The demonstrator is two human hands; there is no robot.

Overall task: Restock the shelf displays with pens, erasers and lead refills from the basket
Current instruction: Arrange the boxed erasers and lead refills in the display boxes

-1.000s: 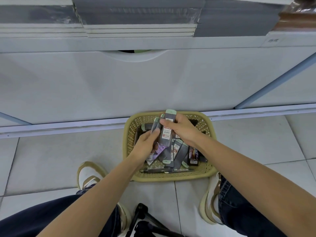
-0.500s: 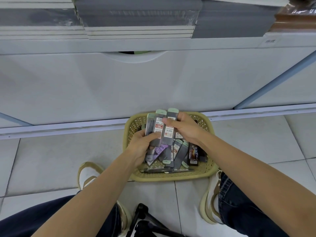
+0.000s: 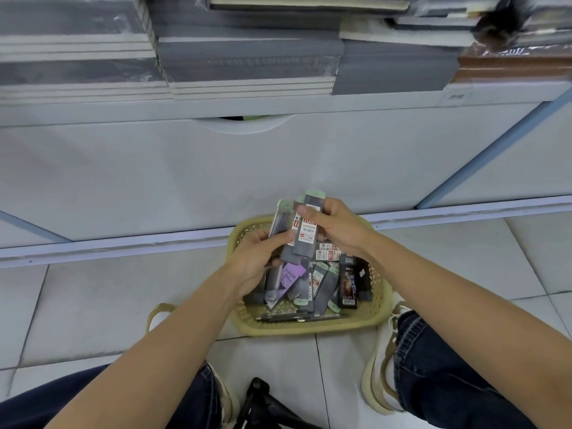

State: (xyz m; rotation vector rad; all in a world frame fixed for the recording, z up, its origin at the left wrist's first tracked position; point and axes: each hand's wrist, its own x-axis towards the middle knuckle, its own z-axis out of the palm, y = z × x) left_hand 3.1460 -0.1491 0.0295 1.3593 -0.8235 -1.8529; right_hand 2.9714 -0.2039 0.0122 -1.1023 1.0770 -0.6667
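Note:
A tan plastic basket (image 3: 309, 325) sits on the tiled floor in front of the shelf base. It holds several grey lead refill packs with green caps, a purple pack (image 3: 289, 278) and a black pack (image 3: 348, 284). Above the basket my left hand (image 3: 258, 261) grips a small fan of grey refill packs (image 3: 283, 224). My right hand (image 3: 335, 229) pinches another grey refill pack (image 3: 306, 232) upright against that fan, thumb across its label.
Stacks of grey wrapped notebooks (image 3: 247, 66) lie on the white shelf above a white base panel (image 3: 216, 174). My knees and pale shoes (image 3: 376, 366) flank the basket. A black tripod head (image 3: 263, 404) sits near the bottom edge.
Both hands have lifted the refill packs higher above the basket, and the right hand's pack now lies against the left hand's fan. The view has tilted up, showing more of the shelf.

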